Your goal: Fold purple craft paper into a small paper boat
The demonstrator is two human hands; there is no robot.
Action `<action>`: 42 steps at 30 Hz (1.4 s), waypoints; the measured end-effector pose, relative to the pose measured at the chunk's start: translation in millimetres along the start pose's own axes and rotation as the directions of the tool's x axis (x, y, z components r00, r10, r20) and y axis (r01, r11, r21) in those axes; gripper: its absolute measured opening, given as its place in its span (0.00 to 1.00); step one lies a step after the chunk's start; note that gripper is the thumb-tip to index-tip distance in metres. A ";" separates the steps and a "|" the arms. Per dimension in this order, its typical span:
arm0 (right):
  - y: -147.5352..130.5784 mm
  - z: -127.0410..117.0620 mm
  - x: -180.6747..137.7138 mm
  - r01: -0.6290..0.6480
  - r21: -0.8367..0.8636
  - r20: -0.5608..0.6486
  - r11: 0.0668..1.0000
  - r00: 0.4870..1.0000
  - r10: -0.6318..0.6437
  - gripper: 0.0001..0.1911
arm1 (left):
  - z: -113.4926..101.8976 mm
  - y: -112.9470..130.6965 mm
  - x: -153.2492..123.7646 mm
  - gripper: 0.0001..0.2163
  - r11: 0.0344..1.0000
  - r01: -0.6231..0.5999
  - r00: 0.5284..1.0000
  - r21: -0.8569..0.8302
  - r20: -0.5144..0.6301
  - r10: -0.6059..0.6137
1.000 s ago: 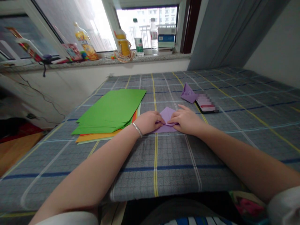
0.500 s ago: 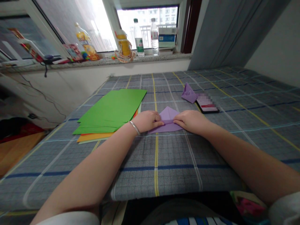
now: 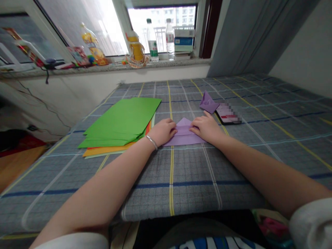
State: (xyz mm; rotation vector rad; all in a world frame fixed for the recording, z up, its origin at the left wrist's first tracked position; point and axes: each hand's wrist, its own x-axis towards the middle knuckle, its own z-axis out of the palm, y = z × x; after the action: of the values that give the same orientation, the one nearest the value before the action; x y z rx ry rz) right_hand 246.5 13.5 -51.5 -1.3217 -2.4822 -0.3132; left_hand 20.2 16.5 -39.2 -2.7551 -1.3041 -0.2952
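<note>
A folded purple paper lies flat on the plaid grey cloth in front of me. My left hand, with a silver bracelet on the wrist, pinches its left side with curled fingers. My right hand presses and pinches its right side, fingers closed on the fold. The paper's point shows between the two hands.
A stack of green and orange sheets lies to the left. A finished purple folded shape and a phone rest behind my right hand. Bottles and clutter line the windowsill. A grey curtain hangs at right.
Both hands have slid slightly apart along the purple paper and a little farther from me; more of the paper's lower edge now shows flattened on the cloth.
</note>
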 end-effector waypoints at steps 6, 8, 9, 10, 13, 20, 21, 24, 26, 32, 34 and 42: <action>-0.5 5.6 1.6 -0.080 0.054 0.019 0.995 0.997 0.079 0.11 | 3.5 3.8 -0.2 0.10 0.999 0.038 0.999 0.003 -0.001 -0.038; -0.4 6.2 1.9 -0.113 0.066 0.027 0.991 0.993 0.111 0.11 | 3.6 4.0 0.0 0.09 0.999 0.047 0.999 -0.002 0.002 -0.047; -0.2 6.6 1.9 -0.123 0.073 0.030 0.990 0.992 0.121 0.11 | 3.7 4.0 0.1 0.09 0.999 0.049 0.999 -0.004 0.004 -0.049; 0.1 7.1 2.0 -0.130 0.079 0.033 0.988 0.991 0.128 0.11 | 3.8 3.9 0.2 0.09 0.999 0.049 0.999 -0.005 0.005 -0.049; 1.2 8.9 2.2 -0.151 0.099 0.044 0.984 0.988 0.147 0.11 | 4.7 3.8 0.2 0.08 0.999 0.047 0.999 -0.012 0.000 -0.047; 1.7 12.2 3.2 -0.180 0.097 0.069 0.979 0.982 0.174 0.11 | 11.5 0.2 0.9 0.10 0.989 0.078 0.996 -0.125 -0.041 -0.084; 1.4 12.4 3.4 -0.188 0.093 0.075 0.978 0.981 0.182 0.12 | 13.1 -1.1 1.3 0.11 0.989 0.077 0.996 -0.127 -0.039 -0.082; 0.8 12.8 4.1 -0.213 0.080 0.096 0.974 0.974 0.205 0.12 | 17.6 -4.5 2.2 0.11 0.989 0.070 0.996 -0.129 -0.037 -0.075; 0.6 12.9 4.4 -0.223 0.075 0.108 0.972 0.971 0.215 0.12 | 18.5 -4.6 2.2 0.11 0.990 0.072 0.997 -0.125 -0.032 -0.076; 0.7 12.8 4.5 -0.227 0.071 0.122 0.971 0.968 0.218 0.13 | 9.0 8.9 -3.2 0.12 0.958 0.213 0.977 0.194 -0.070 -0.203; 0.6 12.5 4.5 -0.232 0.070 0.127 0.970 0.967 0.222 0.13 | 7.0 15.7 -4.4 0.12 0.959 0.123 0.990 0.256 -0.093 -0.102; 0.0 11.3 4.0 -0.226 0.060 0.115 0.972 0.969 0.218 0.11 | 17.0 29.2 -3.0 0.25 0.975 -0.214 0.970 -0.056 0.110 0.219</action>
State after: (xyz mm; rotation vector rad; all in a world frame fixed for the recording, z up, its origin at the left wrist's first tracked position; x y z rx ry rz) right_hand 242.5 20.3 -60.5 -1.6058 -2.3744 -0.1004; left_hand 43.3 -1.8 -56.1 -2.9573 -1.0150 -0.1522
